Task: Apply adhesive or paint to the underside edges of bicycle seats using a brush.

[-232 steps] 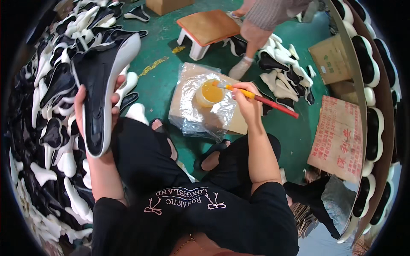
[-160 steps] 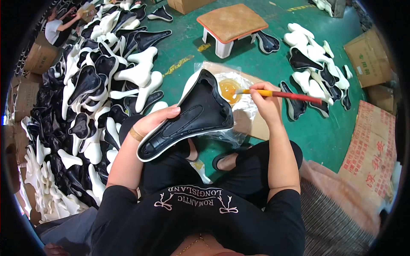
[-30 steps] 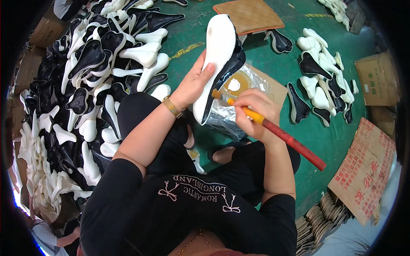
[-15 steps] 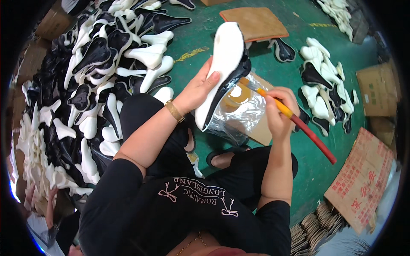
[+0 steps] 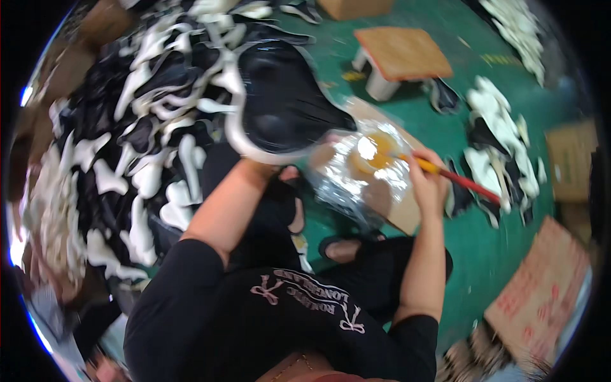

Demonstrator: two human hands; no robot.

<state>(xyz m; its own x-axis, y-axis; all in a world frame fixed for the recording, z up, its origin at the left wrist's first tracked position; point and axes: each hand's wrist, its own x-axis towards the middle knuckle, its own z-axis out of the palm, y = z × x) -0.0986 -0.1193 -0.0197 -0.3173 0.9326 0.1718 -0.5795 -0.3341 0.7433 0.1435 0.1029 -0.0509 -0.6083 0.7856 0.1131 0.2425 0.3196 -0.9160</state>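
A bicycle saddle [image 5: 280,95] is held up at left of centre, its black underside facing me and a white rim round its wide end. My left hand [image 5: 259,167] grips it from below and is mostly hidden behind it. In my right hand [image 5: 429,183] is a brush [image 5: 468,183] with a yellow and red handle. The brush's tip reaches into a round container of yellowish liquid [image 5: 375,151], which stands on crumpled clear plastic [image 5: 337,184] over cardboard [image 5: 405,213]. Motion blurs the bristles.
A big heap of black and white saddles [image 5: 146,175] fills the left side. More saddles [image 5: 503,143] lie at the right. Beyond the container stands a low brown-topped stool [image 5: 404,54]. Cardboard boxes [image 5: 571,159] and a printed sheet [image 5: 541,290] are at the right edge.
The saddle has turned from its white side and edge to show its black underside, and moved left. The brush has dropped away from the saddle to the yellowish liquid. The whole view has shifted slightly.
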